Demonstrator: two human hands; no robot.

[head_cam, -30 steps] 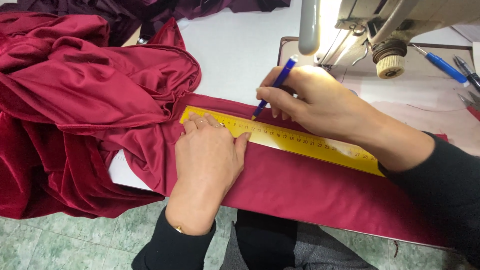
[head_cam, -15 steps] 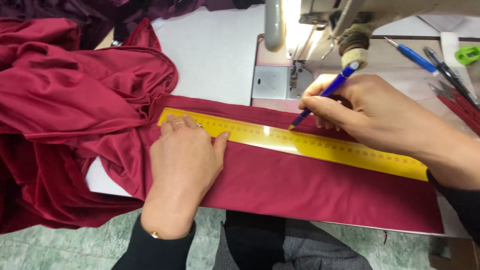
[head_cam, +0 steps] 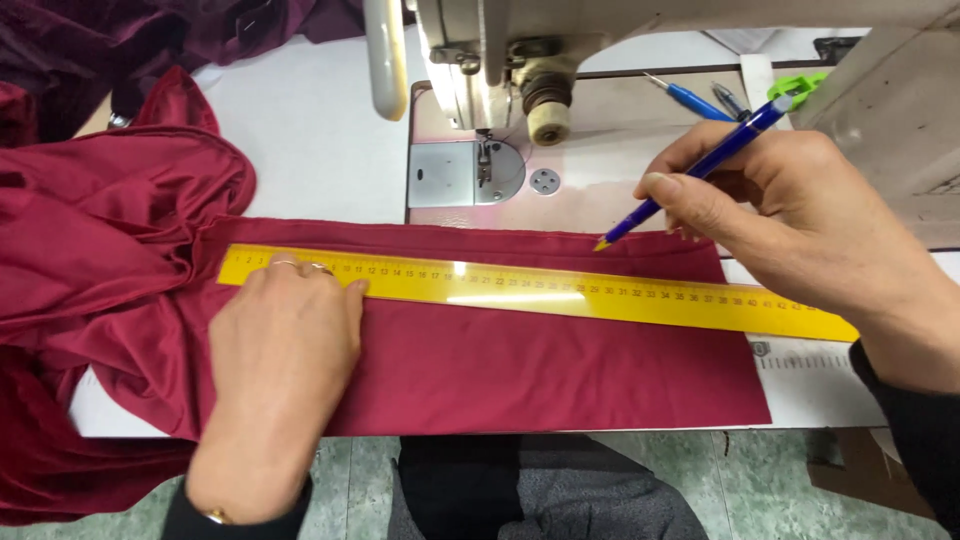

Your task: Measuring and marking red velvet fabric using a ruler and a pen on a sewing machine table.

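Yellow ruler [head_cam: 560,291] lies on dark red fabric [head_cam: 520,365], left hand [head_cam: 283,345] flat, fingers spread, pinning it; right hand [head_cam: 790,215] grips blue pen [head_cam: 690,175] tip-down above the ruler's upper edge.

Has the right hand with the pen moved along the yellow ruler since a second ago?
Yes. The right hand and blue pen have shifted rightward along the yellow ruler, away from the left hand pressing its left end.
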